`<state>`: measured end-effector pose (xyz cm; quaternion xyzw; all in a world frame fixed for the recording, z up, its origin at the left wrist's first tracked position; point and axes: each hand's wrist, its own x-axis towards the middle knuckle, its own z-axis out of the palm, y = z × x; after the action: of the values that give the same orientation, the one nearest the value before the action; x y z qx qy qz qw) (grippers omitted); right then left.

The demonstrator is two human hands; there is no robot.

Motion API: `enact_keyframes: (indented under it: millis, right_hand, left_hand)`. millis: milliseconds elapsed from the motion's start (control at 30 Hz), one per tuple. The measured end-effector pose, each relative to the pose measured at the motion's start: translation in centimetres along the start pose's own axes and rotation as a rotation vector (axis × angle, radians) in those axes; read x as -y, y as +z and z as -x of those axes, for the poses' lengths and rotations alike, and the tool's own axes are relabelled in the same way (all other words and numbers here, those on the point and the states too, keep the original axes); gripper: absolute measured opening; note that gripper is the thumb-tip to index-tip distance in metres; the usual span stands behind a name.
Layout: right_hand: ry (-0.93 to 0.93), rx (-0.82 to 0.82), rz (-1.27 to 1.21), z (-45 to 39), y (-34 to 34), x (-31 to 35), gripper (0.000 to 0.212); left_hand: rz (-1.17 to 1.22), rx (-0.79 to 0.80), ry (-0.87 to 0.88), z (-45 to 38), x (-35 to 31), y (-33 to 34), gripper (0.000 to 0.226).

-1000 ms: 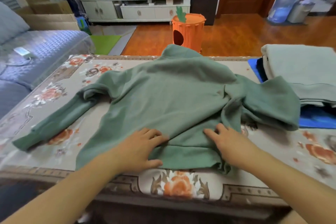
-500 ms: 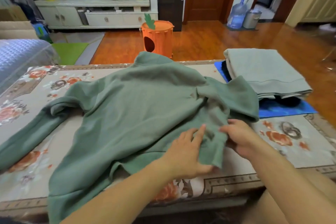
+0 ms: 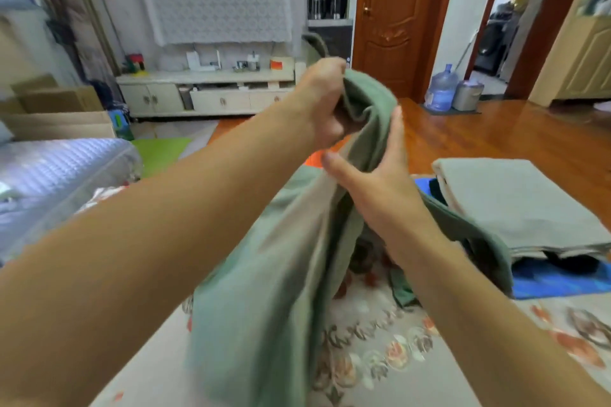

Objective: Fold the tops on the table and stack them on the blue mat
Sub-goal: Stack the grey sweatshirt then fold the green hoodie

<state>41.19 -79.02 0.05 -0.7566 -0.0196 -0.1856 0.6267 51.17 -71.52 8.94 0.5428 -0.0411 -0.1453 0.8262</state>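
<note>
A green long-sleeved top (image 3: 264, 281) hangs in the air above the table, bunched and draping down to the floral tablecloth (image 3: 380, 340). My left hand (image 3: 322, 102) grips its upper edge in a fist, high at centre. Just below, my right hand (image 3: 373, 175) holds the fabric between thumb and straight fingers. To the right, a folded grey top (image 3: 515, 205) lies on a dark garment on the blue mat (image 3: 555, 284).
A grey sofa (image 3: 56, 172) stands left of the table. Beyond the table are a wooden floor, an orange bin mostly hidden by the top, a white TV cabinet (image 3: 205, 92) and a water bottle (image 3: 439, 92) by the door.
The top lay spread flat with both hands pressing its hem; both hands have gathered the right side and lifted it high off the table. The view has tilted up.
</note>
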Motion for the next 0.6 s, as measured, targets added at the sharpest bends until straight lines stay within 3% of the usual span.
enact_keyframes:
  millis: [133,267,400,433,500,600]
  right_hand:
    - [-0.068,-0.175,-0.023,-3.8,-0.3,1.9,0.122]
    - [0.043,-0.095,0.171,-6.1,-1.6,-2.5,0.106]
    - [0.214,0.045,0.468,-9.6,-3.4,-5.6,0.028]
    - [0.233,0.037,0.485,-10.8,-3.8,-4.9,0.017]
    - [0.163,-0.103,0.52,-13.6,-5.0,-1.7,0.015]
    - [-0.082,-0.507,0.545,-17.3,-6.9,6.4,0.023]
  left_hand:
    - [0.037,0.043,0.115,-1.4,-3.3,2.2,0.048]
    - [0.165,0.108,0.294,-0.8,-6.7,2.5,0.043]
    - [0.346,-0.035,0.548,-2.0,-12.3,-0.5,0.045]
    - [0.396,-0.078,0.593,-2.4,-13.8,-2.0,0.046]
    - [0.47,-0.141,0.662,-2.4,-16.2,-5.5,0.05]
    - [0.484,-0.304,0.78,-1.3,-19.1,-11.3,0.058]
